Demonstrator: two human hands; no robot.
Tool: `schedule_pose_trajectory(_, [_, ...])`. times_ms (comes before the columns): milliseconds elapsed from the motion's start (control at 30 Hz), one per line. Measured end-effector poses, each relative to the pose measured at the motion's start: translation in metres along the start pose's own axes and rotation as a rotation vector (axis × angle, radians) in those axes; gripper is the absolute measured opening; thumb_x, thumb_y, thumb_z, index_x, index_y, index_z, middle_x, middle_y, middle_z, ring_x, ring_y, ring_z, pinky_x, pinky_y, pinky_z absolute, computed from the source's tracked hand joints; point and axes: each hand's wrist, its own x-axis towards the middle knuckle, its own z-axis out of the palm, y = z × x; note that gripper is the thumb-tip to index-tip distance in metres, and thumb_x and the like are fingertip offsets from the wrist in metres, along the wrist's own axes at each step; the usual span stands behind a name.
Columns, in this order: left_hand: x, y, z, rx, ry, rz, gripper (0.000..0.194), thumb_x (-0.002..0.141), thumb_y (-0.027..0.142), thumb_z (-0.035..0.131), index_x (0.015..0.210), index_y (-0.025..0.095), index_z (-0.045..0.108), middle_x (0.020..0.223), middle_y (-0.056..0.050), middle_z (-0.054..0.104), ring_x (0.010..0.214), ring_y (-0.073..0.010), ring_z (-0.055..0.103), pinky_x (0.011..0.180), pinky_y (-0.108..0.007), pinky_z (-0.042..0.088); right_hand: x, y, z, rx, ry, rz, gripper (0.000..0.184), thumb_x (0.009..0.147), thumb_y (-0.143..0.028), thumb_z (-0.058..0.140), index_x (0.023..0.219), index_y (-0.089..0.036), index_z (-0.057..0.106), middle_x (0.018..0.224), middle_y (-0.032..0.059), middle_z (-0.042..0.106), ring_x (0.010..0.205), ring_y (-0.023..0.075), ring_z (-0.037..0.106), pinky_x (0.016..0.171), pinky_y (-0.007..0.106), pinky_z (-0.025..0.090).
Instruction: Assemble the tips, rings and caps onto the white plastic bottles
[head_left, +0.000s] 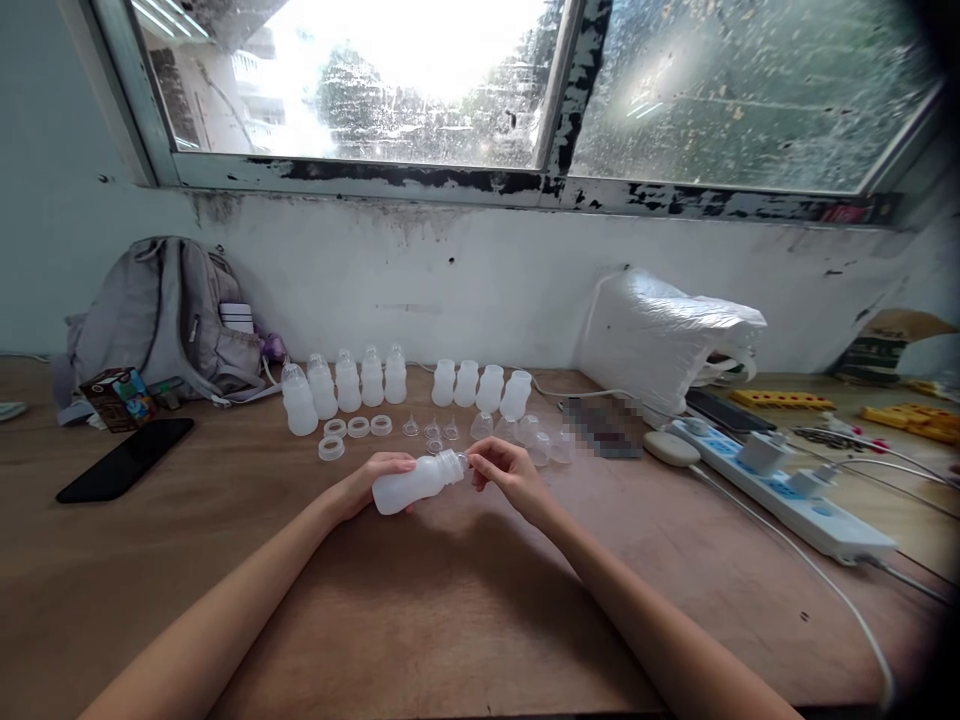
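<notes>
My left hand (384, 474) is wrapped round a frosted baby bottle (411, 486), which lies tilted with its threaded neck to the right. At that neck, the fingertips of my right hand (504, 470) pinch a clear bottle nipple (463, 461), partly hidden by the fingers. Just beyond the bottle lie several white collar rings (358, 427) and several loose clear nipples (433, 434). Several clear dome caps (534, 440) sit behind my right hand. Capped bottles (347, 381) stand in a row at the back left, and open bottles (491, 386) at the back centre.
A black phone (126, 460), a small box (120, 398) and a grey backpack (169, 310) occupy the left. On the right are a power strip (787, 495) with plugs and cables, a white oval device (671, 448), a plastic bag (660, 335) and yellow plastic parts (780, 399).
</notes>
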Motion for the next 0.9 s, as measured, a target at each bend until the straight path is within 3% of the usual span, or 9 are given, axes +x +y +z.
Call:
schedule_pose_trajectory(167, [0.0016,-0.0025,-0.0010,0.013,0.008,-0.003,0.036,0.071,0.038,0.052,0.090,0.008,0.058,0.078,-0.012,0.065,0.050,-0.0149,0.058,0.046,-0.022,0.037,-0.0004,-0.0011,-0.0008,-0.044,-0.011,0.002,0.026,0.073,-0.041,0.056,0.071,-0.015,0.054,0.057,-0.0009,0.054,0.047,0.0097,0.050,0.047,0.023,0.041])
schedule_pose_trajectory(333, [0.0028,-0.0057,-0.0015,0.027,0.024,-0.021,0.034,0.069,0.038,0.055,0.087,0.009,0.058,0.075,-0.010,0.064,0.048,-0.0145,0.058,0.042,-0.021,0.035,-0.0037,-0.0027,0.0002,-0.146,-0.047,0.032,0.040,0.079,-0.046,0.045,0.052,-0.017,0.043,0.043,-0.0045,0.043,0.036,0.0064,0.039,0.038,0.020,0.031])
schedule_pose_trajectory(500, [0.0028,-0.0060,-0.0006,0.033,0.026,-0.025,0.034,0.068,0.038,0.056,0.087,0.010,0.058,0.071,-0.008,0.064,0.048,-0.0149,0.058,0.042,-0.021,0.036,-0.0039,-0.0047,0.0005,-0.145,-0.046,0.043,0.032,0.076,-0.047,0.049,0.063,-0.018,0.045,0.049,-0.0053,0.045,0.035,0.0059,0.037,0.034,0.019,0.027])
schedule_pose_trajectory(667, [0.0027,-0.0054,0.0000,0.064,0.027,-0.034,0.032,0.069,0.037,0.056,0.086,0.010,0.058,0.069,-0.008,0.063,0.048,-0.0152,0.058,0.042,-0.021,0.037,-0.0037,-0.0066,0.0010,-0.271,-0.048,-0.006,0.045,0.080,-0.046,0.043,0.045,-0.018,0.036,0.038,-0.0049,0.036,0.037,0.0060,0.033,0.038,0.020,0.026])
schedule_pose_trajectory(900, [0.0046,-0.0088,-0.0007,0.140,0.039,-0.024,0.036,0.070,0.039,0.055,0.090,0.009,0.060,0.070,-0.009,0.064,0.050,-0.0167,0.058,0.044,-0.023,0.039,-0.0061,-0.0073,0.0016,-0.259,-0.108,0.018,0.032,0.079,-0.043,0.047,0.059,-0.018,0.042,0.047,-0.0048,0.046,0.038,0.0063,0.037,0.038,0.019,0.028])
